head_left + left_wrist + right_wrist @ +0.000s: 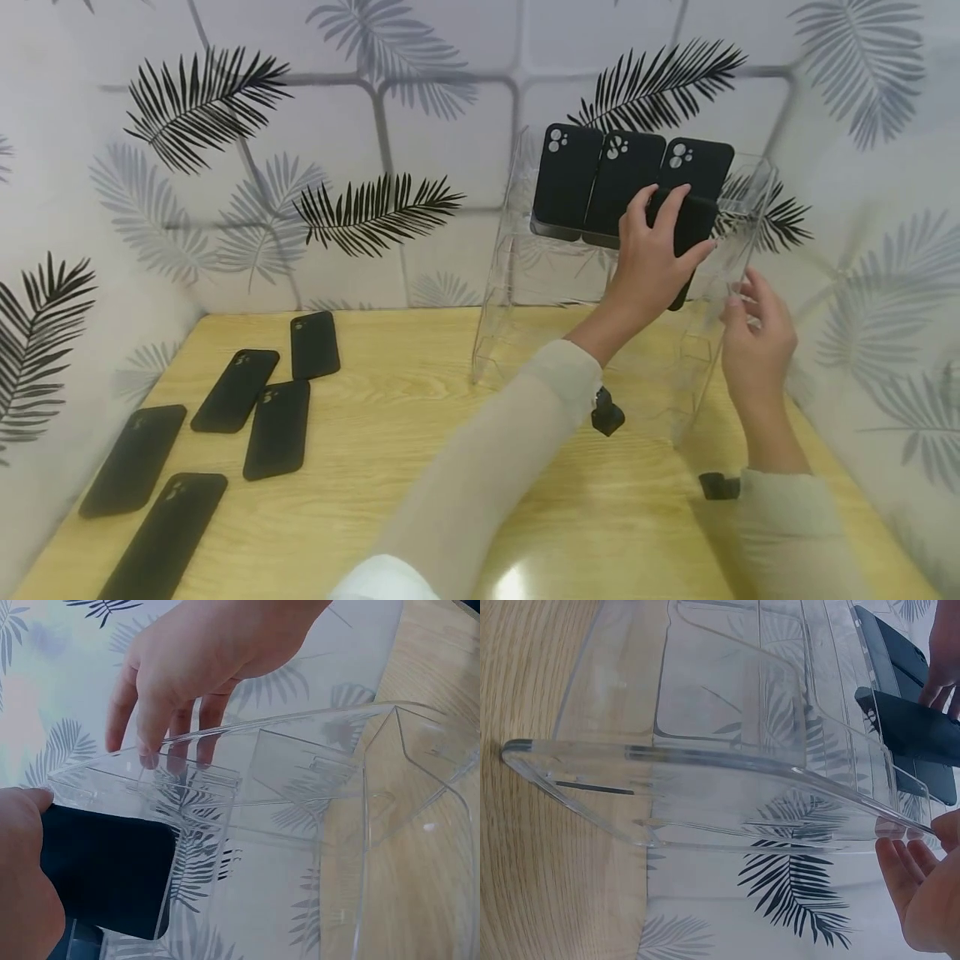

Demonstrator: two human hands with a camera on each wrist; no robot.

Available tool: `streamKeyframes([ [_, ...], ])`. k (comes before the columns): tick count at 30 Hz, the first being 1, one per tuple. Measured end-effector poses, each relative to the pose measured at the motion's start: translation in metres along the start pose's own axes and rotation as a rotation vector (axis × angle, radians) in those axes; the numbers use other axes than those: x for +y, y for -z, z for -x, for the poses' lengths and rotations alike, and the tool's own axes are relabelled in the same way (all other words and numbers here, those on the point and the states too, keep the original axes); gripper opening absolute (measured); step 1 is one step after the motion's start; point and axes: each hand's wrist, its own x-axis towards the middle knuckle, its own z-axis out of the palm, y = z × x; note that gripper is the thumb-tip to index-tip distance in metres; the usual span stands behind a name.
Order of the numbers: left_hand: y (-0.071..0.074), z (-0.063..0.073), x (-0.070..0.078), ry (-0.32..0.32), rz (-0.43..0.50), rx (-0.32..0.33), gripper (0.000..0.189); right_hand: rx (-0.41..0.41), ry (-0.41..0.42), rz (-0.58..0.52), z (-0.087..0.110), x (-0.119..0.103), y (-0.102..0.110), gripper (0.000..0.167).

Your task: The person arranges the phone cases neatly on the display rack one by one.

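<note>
My left hand (651, 250) holds a black phone case (696, 227) between its fingers and thumb. The case is tilted, just in front of the upper tier of a clear acrylic display stand (780, 762). Three black cases with camera cutouts stand side by side on that tier: the left case (566, 177), the middle case (624, 182) and the right case (701, 162). The held case overlaps the lower part of the right one. With thumb and fingers, my right hand (761, 342) pinches the front edge of the stand's right side panel.
Several more black phone cases lie spread on the left of the wooden table (375, 433), among them a near case (168, 533) and a far case (315, 344). A leaf-patterned wall covering (450, 267) rises behind the stand.
</note>
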Motion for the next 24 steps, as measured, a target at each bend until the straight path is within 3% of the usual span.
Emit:
streamKeyframes([
  [9, -0.015, -0.001, -0.003, 0.015, -0.071, 0.060, 0.071, 0.002, 0.009, -0.008, 0.000, 0.001, 0.000, 0.041],
  [17, -0.027, 0.003, -0.002, 0.059, -0.255, 0.051, 0.074, 0.024, 0.025, -0.018, -0.001, 0.002, -0.002, 0.040],
  [24, -0.028, 0.001, 0.001, 0.094, -0.360, 0.020, 0.075, 0.030, 0.028, -0.004, 0.000, 0.002, -0.004, 0.040],
])
